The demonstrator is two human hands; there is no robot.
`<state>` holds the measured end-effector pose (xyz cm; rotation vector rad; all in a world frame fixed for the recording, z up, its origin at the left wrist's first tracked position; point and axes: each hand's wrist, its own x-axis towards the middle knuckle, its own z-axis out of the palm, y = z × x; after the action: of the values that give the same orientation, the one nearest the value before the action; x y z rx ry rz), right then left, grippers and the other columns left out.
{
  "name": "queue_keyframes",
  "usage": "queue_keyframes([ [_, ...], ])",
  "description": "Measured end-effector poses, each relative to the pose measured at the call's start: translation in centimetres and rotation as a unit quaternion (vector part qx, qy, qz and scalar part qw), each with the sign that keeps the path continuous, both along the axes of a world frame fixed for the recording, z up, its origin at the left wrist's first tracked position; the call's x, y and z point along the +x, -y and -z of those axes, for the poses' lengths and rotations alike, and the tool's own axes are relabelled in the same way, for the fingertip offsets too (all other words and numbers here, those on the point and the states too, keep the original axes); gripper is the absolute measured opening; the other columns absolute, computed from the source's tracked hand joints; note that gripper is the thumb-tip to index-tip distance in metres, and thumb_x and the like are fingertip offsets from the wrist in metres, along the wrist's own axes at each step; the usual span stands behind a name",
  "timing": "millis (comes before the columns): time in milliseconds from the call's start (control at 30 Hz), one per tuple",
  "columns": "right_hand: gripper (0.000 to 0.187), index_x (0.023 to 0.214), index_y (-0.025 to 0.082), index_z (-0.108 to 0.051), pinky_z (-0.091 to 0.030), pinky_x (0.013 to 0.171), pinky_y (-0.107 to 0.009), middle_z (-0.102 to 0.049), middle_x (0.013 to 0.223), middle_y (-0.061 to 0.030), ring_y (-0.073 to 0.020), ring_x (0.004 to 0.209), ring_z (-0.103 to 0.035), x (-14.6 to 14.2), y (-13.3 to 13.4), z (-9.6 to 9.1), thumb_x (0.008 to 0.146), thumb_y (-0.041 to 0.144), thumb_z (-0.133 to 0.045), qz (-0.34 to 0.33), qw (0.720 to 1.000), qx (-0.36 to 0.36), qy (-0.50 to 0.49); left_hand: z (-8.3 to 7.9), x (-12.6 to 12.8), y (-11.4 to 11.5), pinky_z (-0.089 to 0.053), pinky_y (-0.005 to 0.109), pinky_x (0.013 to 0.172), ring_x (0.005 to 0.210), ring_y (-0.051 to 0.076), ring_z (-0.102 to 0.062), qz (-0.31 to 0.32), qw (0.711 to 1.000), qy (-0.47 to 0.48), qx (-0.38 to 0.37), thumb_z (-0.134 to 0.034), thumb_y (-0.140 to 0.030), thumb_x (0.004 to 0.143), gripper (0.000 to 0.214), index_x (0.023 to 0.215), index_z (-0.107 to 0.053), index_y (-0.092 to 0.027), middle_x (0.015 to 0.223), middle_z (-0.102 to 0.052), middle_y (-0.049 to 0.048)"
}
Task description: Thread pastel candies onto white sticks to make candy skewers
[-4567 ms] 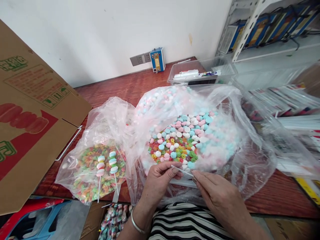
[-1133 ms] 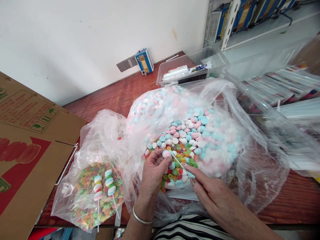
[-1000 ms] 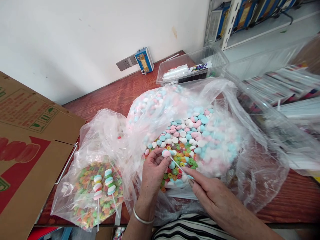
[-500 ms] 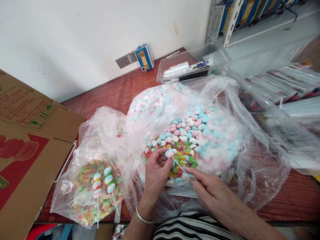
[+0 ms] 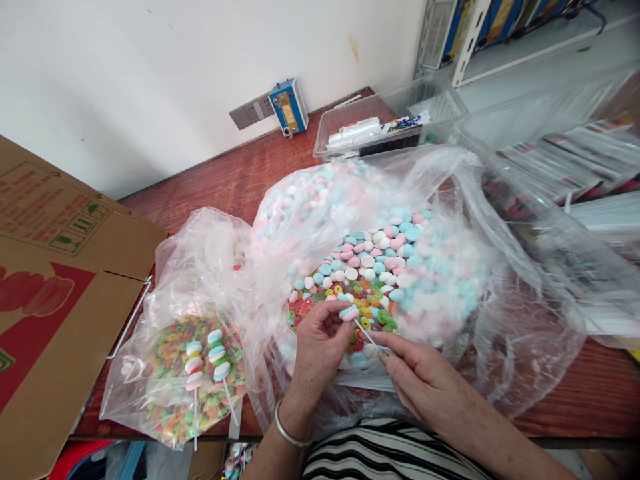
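Note:
Between thumb and fingers, my left hand (image 5: pixel 323 340) pinches a pink, white and blue marshmallow (image 5: pixel 349 313). A thin white stick (image 5: pixel 367 333) runs from that marshmallow to my right hand (image 5: pixel 417 370), whose thumb and forefinger grip its lower end. Below both hands lies an opened clear plastic bag (image 5: pixel 525 373) with pink, blue and white marshmallows (image 5: pixel 370 257) and colourful ring gummies (image 5: pixel 305 308). To the left, two finished-looking candy skewers (image 5: pixel 194 367) of marshmallows and gummies rest on a bag of gummy rings (image 5: pixel 170 347).
A cardboard box (image 5: pixel 65 287) stands at the left. Behind the bags are a clear plastic tray (image 5: pixel 325 130) and a blue device (image 5: pixel 289 109) by the wall sockets. At the right, a clear bin (image 5: pixel 540 220) holds stacked packets. The wooden table (image 5: pixel 220 170) runs along the wall.
Both hands have shifted slightly right with the marshmallow and stick. The marshmallow's striped side now faces me more. The view has tilted a little.

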<state>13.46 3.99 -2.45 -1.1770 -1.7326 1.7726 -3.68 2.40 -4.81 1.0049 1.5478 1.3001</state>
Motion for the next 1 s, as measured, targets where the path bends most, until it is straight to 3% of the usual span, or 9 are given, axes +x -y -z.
queue_keyframes([
  [200, 0.033, 0.115, 0.020, -0.066, -0.040, 0.048, -0.023, -0.047, 0.048, 0.0069, -0.0132, 0.043, -0.046, 0.5, 0.1, 0.5, 0.094, 0.032, -0.044, -0.013, 0.999, 0.031, 0.007, 0.0, 1.2, 0.9, -0.054, 0.025, 0.069, 0.078, 0.014, -0.065, 0.006, 1.000, 0.003, -0.003, -0.069, -0.020, 0.080, 0.018, 0.097, -0.067, -0.018, 0.089, -0.068, 0.0038],
  [367, 0.022, 0.085, 0.020, -0.058, -0.043, 0.058, -0.026, -0.059, 0.066, 0.0009, -0.0164, 0.063, -0.056, 0.3, 0.2, 1.8, 0.095, 0.029, -0.040, -0.023, 0.995, 0.087, 0.041, -0.4, 2.6, 2.9, -0.054, 0.027, 0.075, 0.085, 0.016, -0.065, 0.054, 0.988, -0.138, 0.032, -0.060, -0.011, 0.084, 0.022, 0.101, -0.068, -0.021, 0.093, -0.069, 0.0041],
  [500, 0.025, 0.077, 0.022, -0.050, -0.040, 0.060, -0.028, -0.060, 0.071, -0.0011, -0.0177, 0.065, -0.056, 0.3, -0.1, 2.5, 0.096, 0.031, -0.036, -0.031, 0.988, 0.123, 0.085, -0.9, 1.5, 3.9, -0.053, 0.029, 0.085, 0.097, 0.017, -0.066, 0.085, 0.963, -0.257, 0.015, -0.050, -0.010, 0.089, 0.044, 0.131, -0.056, -0.026, 0.113, -0.070, 0.0063],
  [600, 0.024, 0.077, 0.022, -0.048, -0.037, 0.059, -0.028, -0.058, 0.069, -0.0001, -0.0177, 0.063, -0.055, 0.5, -0.5, 2.2, 0.096, 0.031, -0.035, -0.043, 0.984, 0.127, 0.121, -0.8, -1.6, 3.3, -0.051, 0.034, 0.090, 0.105, 0.021, -0.064, 0.006, 0.912, -0.409, 0.001, -0.047, -0.013, 0.092, 0.046, 0.137, -0.052, -0.024, 0.120, -0.067, 0.0095],
  [667, 0.024, 0.079, 0.023, -0.048, -0.035, 0.059, -0.029, -0.058, 0.069, 0.0003, -0.0178, 0.063, -0.055, 0.3, -0.7, 1.9, 0.096, 0.031, -0.033, -0.061, 0.982, 0.124, 0.129, -0.6, -4.1, 2.4, -0.047, 0.040, 0.096, 0.112, 0.025, -0.059, -0.018, 0.857, -0.514, 0.000, -0.049, -0.013, 0.092, 0.036, 0.123, -0.063, -0.022, 0.121, -0.066, 0.0106],
  [733, 0.024, 0.082, 0.023, -0.049, -0.035, 0.061, -0.029, -0.059, 0.071, -0.0003, -0.0185, 0.065, -0.056, -0.1, -0.9, 1.6, 0.097, 0.031, -0.032, -0.076, 0.981, 0.123, 0.131, -0.4, -5.9, 1.5, -0.046, 0.043, 0.095, 0.107, 0.027, -0.058, -0.012, 0.826, -0.563, -0.001, -0.053, -0.014, 0.090, 0.024, 0.106, -0.070, -0.021, 0.115, -0.067, 0.0094],
  [833, 0.021, 0.087, 0.023, -0.050, -0.035, 0.063, -0.030, -0.062, 0.076, -0.0015, -0.0195, 0.070, -0.058, -1.1, -0.9, 1.2, 0.097, 0.030, -0.033, -0.096, 0.980, 0.121, 0.128, -0.5, -6.9, 0.9, -0.048, 0.038, 0.089, 0.098, 0.023, -0.060, -0.029, 0.844, -0.536, 0.008, -0.056, -0.017, 0.090, 0.014, 0.091, -0.069, -0.020, 0.100, -0.069, 0.0058],
  [933, 0.022, 0.084, 0.023, -0.049, -0.034, 0.063, -0.029, -0.061, 0.075, -0.0010, -0.0189, 0.070, -0.056, -1.9, -0.8, 1.1, 0.098, 0.029, -0.033, -0.115, 0.979, 0.117, 0.124, -0.7, -6.7, 1.0, -0.049, 0.034, 0.080, 0.089, 0.019, -0.062, -0.062, 0.879, -0.472, -0.005, -0.057, -0.020, 0.091, 0.010, 0.093, -0.066, -0.021, 0.094, -0.068, 0.0027],
  [1000, 0.023, 0.081, 0.023, -0.047, -0.033, 0.062, -0.029, -0.060, 0.073, -0.0002, -0.0182, 0.068, -0.055, -2.2, -0.8, 1.1, 0.099, 0.029, -0.033, -0.116, 0.979, 0.118, 0.123, -0.8, -6.4, 1.1, -0.049, 0.033, 0.079, 0.089, 0.019, -0.062, -0.065, 0.881, -0.469, -0.014, -0.058, -0.019, 0.090, 0.011, 0.097, -0.065, -0.022, 0.096, -0.068, 0.0025],
])
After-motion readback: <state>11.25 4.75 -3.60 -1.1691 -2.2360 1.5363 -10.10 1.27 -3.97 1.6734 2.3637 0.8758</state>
